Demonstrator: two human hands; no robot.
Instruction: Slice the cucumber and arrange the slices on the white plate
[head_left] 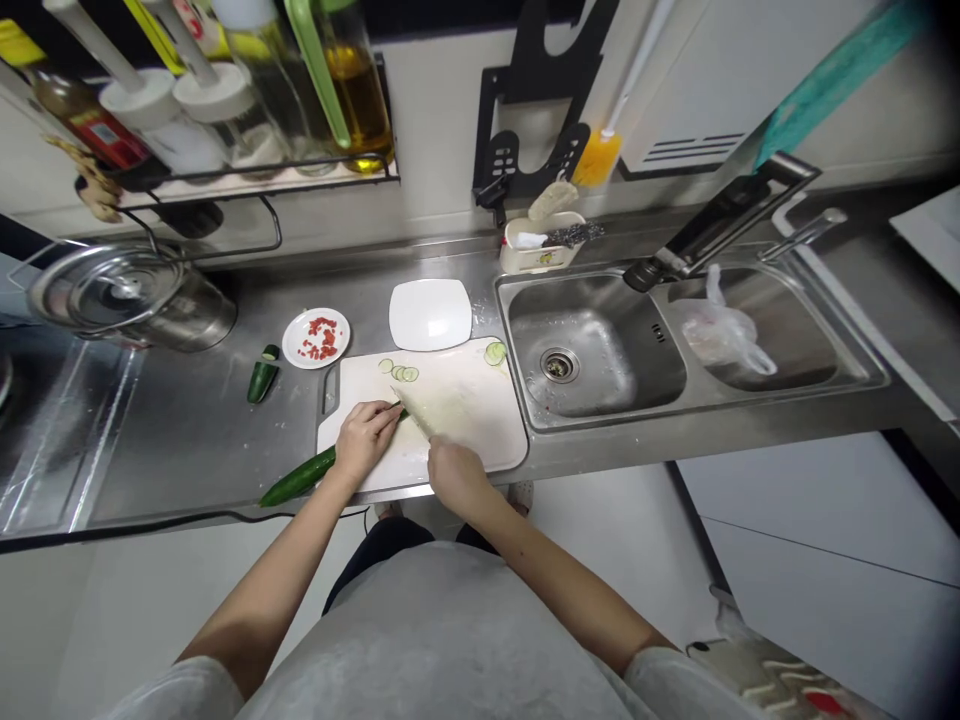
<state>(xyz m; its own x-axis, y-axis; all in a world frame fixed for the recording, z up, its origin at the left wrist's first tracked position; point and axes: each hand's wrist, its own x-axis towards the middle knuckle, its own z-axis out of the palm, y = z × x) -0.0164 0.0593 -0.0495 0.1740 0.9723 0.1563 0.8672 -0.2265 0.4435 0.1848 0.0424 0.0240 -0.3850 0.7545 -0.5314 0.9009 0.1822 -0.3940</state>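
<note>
One cucumber (pixel 296 480) crosses the cutting board (pixel 484 425) near its near-left corner, left hand (pixel 364 437) clamped on it, right hand (pixel 457 478) gripping a kitchen knife (pixel 418 416).

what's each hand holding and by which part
The right hand grips the knife by its handle; the left hand holds the cucumber near its cut end.

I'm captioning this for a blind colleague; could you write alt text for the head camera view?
A left hand holds a cucumber against a white cutting board while the right hand holds a knife at its end. Round slices lie on the board, with a sink to the right.
</note>
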